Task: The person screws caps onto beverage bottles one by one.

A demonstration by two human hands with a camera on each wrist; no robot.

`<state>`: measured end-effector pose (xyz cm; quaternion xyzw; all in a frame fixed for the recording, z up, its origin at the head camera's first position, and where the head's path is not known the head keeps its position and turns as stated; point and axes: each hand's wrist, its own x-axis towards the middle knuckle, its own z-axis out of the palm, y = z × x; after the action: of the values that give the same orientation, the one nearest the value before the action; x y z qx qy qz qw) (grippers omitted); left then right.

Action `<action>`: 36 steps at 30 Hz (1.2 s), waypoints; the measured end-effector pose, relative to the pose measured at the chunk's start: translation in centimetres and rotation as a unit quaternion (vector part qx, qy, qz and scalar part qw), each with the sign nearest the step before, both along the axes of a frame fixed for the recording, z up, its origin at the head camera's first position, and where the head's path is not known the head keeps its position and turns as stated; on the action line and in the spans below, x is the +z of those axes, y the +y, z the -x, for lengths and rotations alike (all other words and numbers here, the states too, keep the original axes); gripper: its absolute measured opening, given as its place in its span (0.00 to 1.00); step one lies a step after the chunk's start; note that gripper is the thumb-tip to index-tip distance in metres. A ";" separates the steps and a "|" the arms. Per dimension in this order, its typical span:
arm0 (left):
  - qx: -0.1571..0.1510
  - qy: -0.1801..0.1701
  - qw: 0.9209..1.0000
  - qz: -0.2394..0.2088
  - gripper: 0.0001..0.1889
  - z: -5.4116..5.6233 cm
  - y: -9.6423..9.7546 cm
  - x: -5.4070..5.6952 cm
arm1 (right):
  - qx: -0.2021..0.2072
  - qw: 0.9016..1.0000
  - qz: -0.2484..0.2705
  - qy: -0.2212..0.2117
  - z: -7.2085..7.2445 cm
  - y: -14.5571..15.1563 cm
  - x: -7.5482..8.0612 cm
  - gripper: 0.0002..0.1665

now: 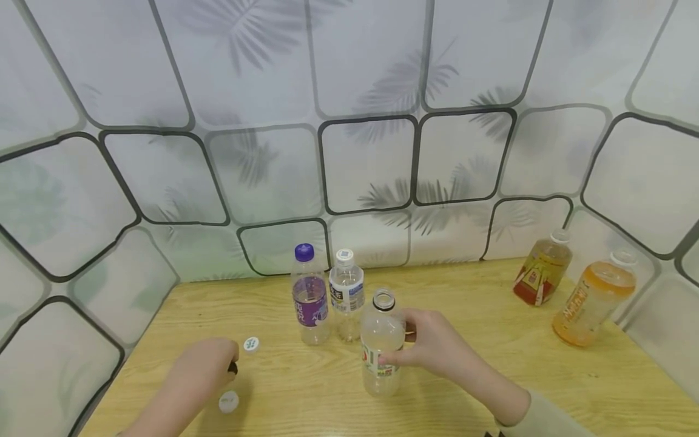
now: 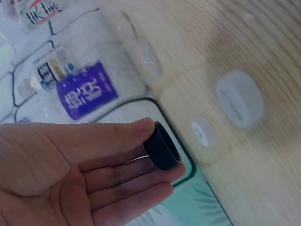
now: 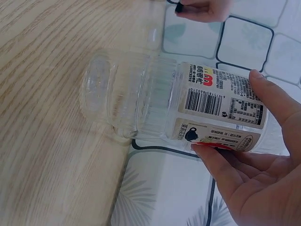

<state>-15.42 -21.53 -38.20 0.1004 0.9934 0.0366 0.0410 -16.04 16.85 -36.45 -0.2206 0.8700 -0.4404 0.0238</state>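
My left hand (image 1: pixel 206 363) pinches a black bottle cap (image 2: pixel 162 147) between thumb and fingers, over the left part of the table. With my right hand (image 1: pixel 434 346) I grip a clear plastic bottle (image 1: pixel 381 337) around its label; it is upright, and its mouth is uncapped. In the right wrist view the label (image 3: pixel 221 106) shows a barcode and printed text. Beside the left hand lie two white caps, one farther back (image 1: pixel 251 345) and one closer (image 1: pixel 229 402). Just behind the gripped bottle stand a purple-capped bottle (image 1: pixel 310 300) and a white-capped bottle (image 1: pixel 346 291).
At the right of the wooden table (image 1: pixel 469 297) stand a bottle with a red and yellow label (image 1: pixel 542 267) and an orange-and-clear bottle (image 1: pixel 594 300). A patterned wall covering (image 1: pixel 366 164) encloses the table at the back and sides.
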 end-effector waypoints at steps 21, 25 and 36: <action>-0.046 0.024 0.998 -0.034 0.11 -1.1 6.5 5.0 | 0.001 1.000 0.005 -0.019 -0.1 0.1 0.0 0.36; -0.059 0.040 0.997 -0.041 0.10 -1.4 7.4 5.8 | 0.001 1.000 0.006 -0.020 -0.1 0.1 -0.1 0.36; -0.098 0.071 0.991 -0.065 0.07 -1.8 9.5 7.4 | 0.002 1.000 0.008 -0.020 -0.1 0.1 -0.2 0.37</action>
<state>-13.62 -12.04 -30.77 0.2018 0.9748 0.0897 -0.0323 -15.97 16.96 -36.61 -0.2137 0.8656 -0.4512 0.0402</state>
